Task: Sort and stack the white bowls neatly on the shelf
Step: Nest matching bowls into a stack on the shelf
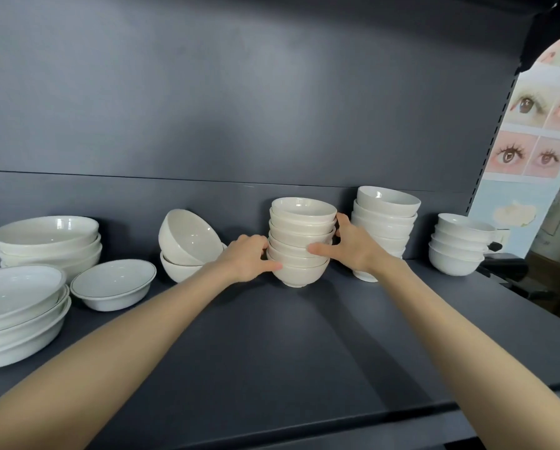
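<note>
Head view: both hands' grip clamps the bowl stack (299, 241); bare shelf (272, 352) in front.

Plate stack (15, 319) cut off by left edge. Lower right bowl stack (384, 228) hidden behind right hand (353, 248). Poster (532, 151) clipped at right edge.

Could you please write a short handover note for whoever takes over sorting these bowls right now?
Left hand and right hand both have a grip on the central stack of small cream ceramic bowls, standing on the dark grey shelf.
Done: tall white bowl stack and handled white cup stack to the right; wide shallow bowl stacks on the left.
Left: tilted white bowl leaning on another, and the single green-rimmed shallow bowl.
</note>
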Demonstrator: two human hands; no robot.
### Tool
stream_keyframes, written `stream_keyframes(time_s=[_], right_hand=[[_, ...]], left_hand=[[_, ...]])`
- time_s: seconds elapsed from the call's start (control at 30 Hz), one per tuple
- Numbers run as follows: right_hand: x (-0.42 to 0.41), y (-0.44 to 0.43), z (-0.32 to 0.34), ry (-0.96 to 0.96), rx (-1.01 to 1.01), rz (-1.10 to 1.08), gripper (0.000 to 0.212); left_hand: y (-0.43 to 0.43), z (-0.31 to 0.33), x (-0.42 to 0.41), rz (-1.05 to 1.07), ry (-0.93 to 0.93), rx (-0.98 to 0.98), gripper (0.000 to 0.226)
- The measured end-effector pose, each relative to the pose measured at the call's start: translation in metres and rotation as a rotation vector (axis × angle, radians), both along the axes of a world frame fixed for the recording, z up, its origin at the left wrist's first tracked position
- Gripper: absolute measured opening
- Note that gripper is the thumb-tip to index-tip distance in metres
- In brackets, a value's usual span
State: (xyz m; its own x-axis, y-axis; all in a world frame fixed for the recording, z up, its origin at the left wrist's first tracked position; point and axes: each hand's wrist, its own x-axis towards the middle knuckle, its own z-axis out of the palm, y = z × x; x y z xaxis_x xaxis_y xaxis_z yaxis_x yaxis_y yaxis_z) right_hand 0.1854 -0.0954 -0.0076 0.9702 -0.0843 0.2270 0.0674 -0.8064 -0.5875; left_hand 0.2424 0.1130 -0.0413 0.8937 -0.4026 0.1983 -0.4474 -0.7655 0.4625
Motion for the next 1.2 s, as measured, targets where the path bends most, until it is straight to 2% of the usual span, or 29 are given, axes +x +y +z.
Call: stream_keyframes(time_s=[0.17,0.3,0.57,0.7,0.83,1.2], right_hand=[[-0.022,0.004,0.021,0.041,-0.226,-0.043,0.07],[-0.042,0.015,0.033,0.005,-0.362,-0.021,0.069],[-0.044,0.073,0.041,-0.031,-0.477,0.093,0.062],[-0.025,0.106,0.031,-0.031,-0.423,0.149,0.061],[-0.009,0.133,0.018,0.026,-0.315,0.182,0.07],[0.033,0.163,-0.04,0.222,-0.04,0.082,0.113]], left_hand=[[0.016,0.028,-0.021,-0.036,-0.098,0.21,0.059],[0.035,0.048,-0.044,-0.03,-0.218,0.355,0.064],[0.106,0.077,-0.062,0.07,-0.273,0.351,0.067],[0.142,0.071,-0.051,0.095,-0.246,0.297,0.074],[0.168,0.062,-0.029,0.06,-0.19,0.222,0.08],[0.184,0.044,0.038,-0.158,-0.131,0.049,0.068]])
